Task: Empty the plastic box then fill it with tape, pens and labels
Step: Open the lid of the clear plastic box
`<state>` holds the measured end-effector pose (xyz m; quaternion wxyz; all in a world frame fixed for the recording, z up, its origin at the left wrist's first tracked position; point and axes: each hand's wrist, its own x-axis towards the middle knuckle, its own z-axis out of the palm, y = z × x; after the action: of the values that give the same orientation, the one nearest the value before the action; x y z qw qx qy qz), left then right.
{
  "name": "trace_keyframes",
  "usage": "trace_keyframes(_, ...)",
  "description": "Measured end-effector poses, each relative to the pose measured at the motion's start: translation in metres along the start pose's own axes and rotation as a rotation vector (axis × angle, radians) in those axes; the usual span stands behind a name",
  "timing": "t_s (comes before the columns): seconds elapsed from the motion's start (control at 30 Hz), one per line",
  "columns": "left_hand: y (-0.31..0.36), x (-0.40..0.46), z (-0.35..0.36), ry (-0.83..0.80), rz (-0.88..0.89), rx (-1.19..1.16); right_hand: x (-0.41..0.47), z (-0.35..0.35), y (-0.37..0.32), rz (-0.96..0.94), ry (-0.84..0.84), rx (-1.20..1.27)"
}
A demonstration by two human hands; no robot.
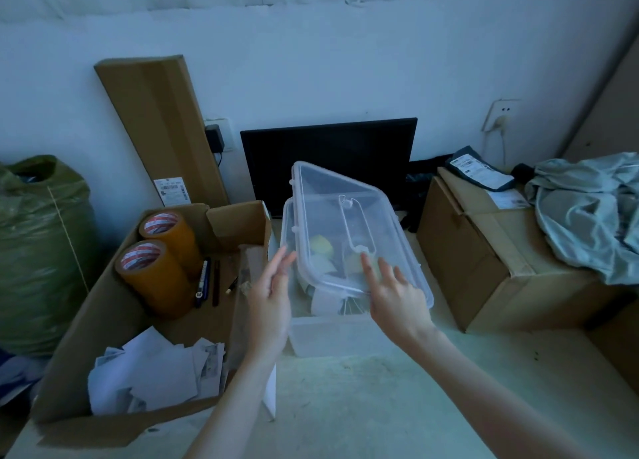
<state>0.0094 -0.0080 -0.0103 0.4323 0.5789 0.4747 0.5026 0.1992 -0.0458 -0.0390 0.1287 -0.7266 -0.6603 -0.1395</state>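
Both hands reach forward with fingers straight and spread: the left hand [273, 294] beside the clear plastic lid [349, 230], the right hand [394, 292] with fingertips on its near edge, neither gripping. That lid sits tilted over the translucent plastic box [332, 334] on the worktop [380, 406]. Two brown tape rolls [162, 261], dark pens [207, 282] and white paper labels [155, 372] lie in the open cardboard box [103, 299] at left.

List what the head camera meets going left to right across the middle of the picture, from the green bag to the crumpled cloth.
Green bag → tape rolls → pens → left hand → plastic box → closed cardboard box → crumpled cloth.
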Motion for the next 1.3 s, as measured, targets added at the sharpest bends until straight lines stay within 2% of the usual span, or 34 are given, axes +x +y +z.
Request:
trace_keyframes(0.13,-0.030,0.010,0.006,-0.154,0.180,0.617,-0.001,-0.010,0.027,0.069,0.115,0.223)
trace_keyframes(0.2,-0.049,0.015,0.009,-0.228,0.213,0.819,0.001,-0.013,0.042,0.222,0.178,0.438)
trace_keyframes(0.3,-0.066,0.015,0.014,-0.290,0.186,0.988,0.005,-0.006,0.063,0.565,0.227,0.724)
trace_keyframes(0.37,-0.070,0.014,0.016,-0.271,0.200,1.061,0.006,0.004,0.071,0.728,0.282,0.861)
trace_keyframes(0.47,-0.074,0.013,0.017,-0.237,0.239,1.123,0.000,0.021,0.078,0.841,0.306,0.980)
trace_keyframes(0.6,-0.072,0.012,0.019,-0.240,0.221,1.155,-0.016,0.059,0.088,1.025,0.233,1.047)
trace_keyframes(0.67,-0.073,0.012,0.019,-0.236,0.212,1.153,-0.022,0.077,0.088,1.134,0.217,1.202)
trace_keyframes(0.77,-0.072,0.011,0.019,-0.236,0.195,1.151,-0.026,0.092,0.085,1.253,0.210,1.575)
trace_keyframes(0.83,-0.071,0.010,0.019,-0.230,0.196,1.142,-0.028,0.095,0.086,1.273,0.113,1.664)
trace_keyframes(0.97,-0.073,0.011,0.019,-0.238,0.204,1.160,-0.036,0.091,0.098,1.246,-0.231,1.475)
trace_keyframes(1.07,-0.074,0.011,0.018,-0.237,0.207,1.148,-0.042,0.074,0.105,1.143,-0.624,1.180)
trace_keyframes(1.13,-0.074,0.011,0.018,-0.234,0.228,1.141,-0.043,0.064,0.107,1.055,-0.806,0.979)
trace_keyframes(1.23,-0.075,0.010,0.017,-0.233,0.251,1.129,-0.031,0.048,0.108,0.932,-0.786,0.785)
trace_keyframes(1.3,-0.072,0.009,0.016,-0.237,0.263,1.125,-0.020,0.026,0.105,0.736,-0.766,0.647)
